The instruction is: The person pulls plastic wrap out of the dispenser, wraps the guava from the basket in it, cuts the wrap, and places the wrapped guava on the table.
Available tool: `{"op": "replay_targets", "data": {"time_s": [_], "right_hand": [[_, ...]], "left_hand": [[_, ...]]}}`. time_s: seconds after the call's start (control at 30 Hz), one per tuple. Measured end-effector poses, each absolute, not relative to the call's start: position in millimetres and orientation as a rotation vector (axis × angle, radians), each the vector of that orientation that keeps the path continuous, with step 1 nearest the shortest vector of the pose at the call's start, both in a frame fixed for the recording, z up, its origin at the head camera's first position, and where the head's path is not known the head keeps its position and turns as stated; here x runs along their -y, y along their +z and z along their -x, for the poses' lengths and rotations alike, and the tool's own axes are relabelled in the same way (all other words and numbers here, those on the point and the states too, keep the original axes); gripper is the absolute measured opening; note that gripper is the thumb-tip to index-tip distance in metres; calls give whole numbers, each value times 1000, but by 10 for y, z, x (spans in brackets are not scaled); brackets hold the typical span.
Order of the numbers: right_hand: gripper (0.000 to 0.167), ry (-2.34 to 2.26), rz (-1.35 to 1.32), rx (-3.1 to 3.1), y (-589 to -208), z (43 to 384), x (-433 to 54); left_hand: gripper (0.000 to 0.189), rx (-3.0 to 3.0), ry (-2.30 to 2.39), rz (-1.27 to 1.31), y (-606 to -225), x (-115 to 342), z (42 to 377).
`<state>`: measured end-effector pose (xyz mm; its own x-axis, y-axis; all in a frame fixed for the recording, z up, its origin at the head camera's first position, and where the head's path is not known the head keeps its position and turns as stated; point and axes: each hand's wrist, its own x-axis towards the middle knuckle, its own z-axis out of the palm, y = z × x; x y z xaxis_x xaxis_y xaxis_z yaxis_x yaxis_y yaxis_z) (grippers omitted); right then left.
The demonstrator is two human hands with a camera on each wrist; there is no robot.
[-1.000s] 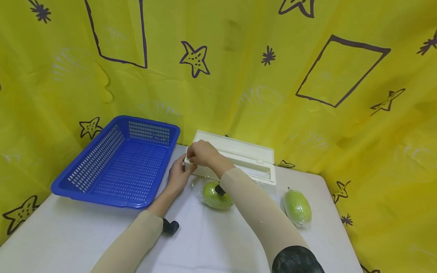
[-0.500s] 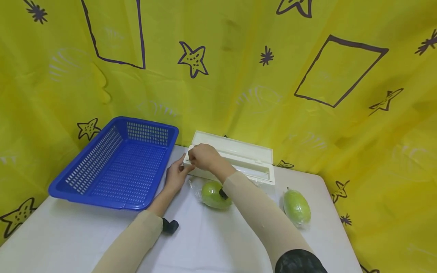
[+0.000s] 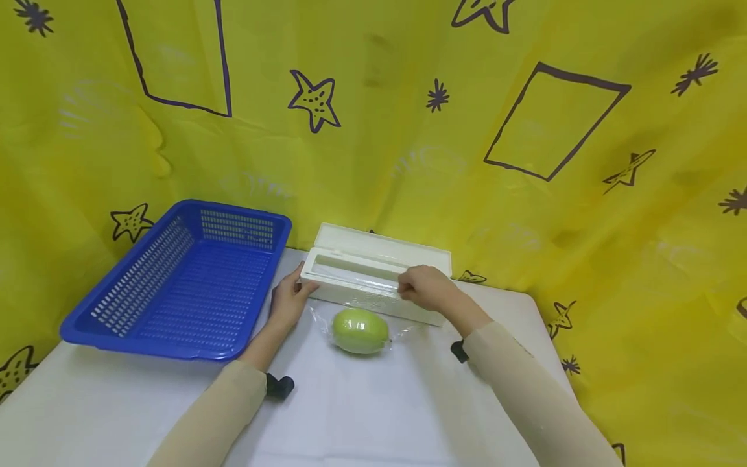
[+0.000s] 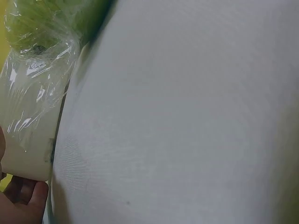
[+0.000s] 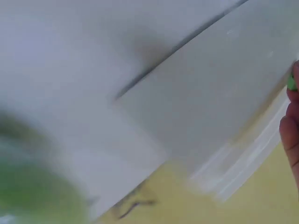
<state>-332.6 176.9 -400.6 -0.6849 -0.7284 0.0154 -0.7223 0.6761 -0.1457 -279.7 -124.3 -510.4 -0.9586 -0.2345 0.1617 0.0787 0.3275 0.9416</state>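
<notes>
A long white cling film dispenser [image 3: 373, 299] lies on the table, its lid [image 3: 388, 246] raised at the back and a roll visible inside. My left hand [image 3: 288, 300] grips the dispenser's left end, thumb on the front. Toward the right end, my right hand [image 3: 427, 287] pinches a small green slider [image 5: 292, 83] on the front edge, mostly covered by the fingers. In front of the dispenser lies a green oval fruit [image 3: 360, 331] under clear film [image 4: 37, 84], which reaches up the dispenser's front wall. The film's right part is partly hidden by the right hand.
To the left stands a blue perforated basket [image 3: 157, 352]. A second green fruit [image 5: 37, 191] shows blurred in the right wrist view; in the head view the right sleeve [image 3: 525, 383] covers its spot. A yellow patterned curtain [image 3: 373, 149] hangs right behind the table.
My right hand has slid from the dispenser's left end toward its right end, uncovering the fruit in front. The left hand keeps its grip. The head view has turned slightly right.
</notes>
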Motion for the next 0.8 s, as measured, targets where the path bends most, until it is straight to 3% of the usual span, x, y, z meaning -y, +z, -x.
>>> {"op": "replay_targets", "data": {"time_s": [0.23, 0.4, 0.67, 0.8], "right_hand": [[15, -269, 1222, -2891, -4050, 3181, -2447], [21, -203, 1224, -2962, -4034, 3111, -2656], [9, -343, 1059, -3017, -4125, 3039, -2709], [34, -588, 869, -3095, -4146, 2944, -2582]], "left_hand": [[69, 2312, -1675, -124, -5103, 1249, 2768], [65, 2286, -1697, -84, -5111, 1207, 2757], [55, 2318, -1645, -160, -5115, 1241, 2635], [58, 2310, -1787, -196, -5013, 1272, 2479]]}}
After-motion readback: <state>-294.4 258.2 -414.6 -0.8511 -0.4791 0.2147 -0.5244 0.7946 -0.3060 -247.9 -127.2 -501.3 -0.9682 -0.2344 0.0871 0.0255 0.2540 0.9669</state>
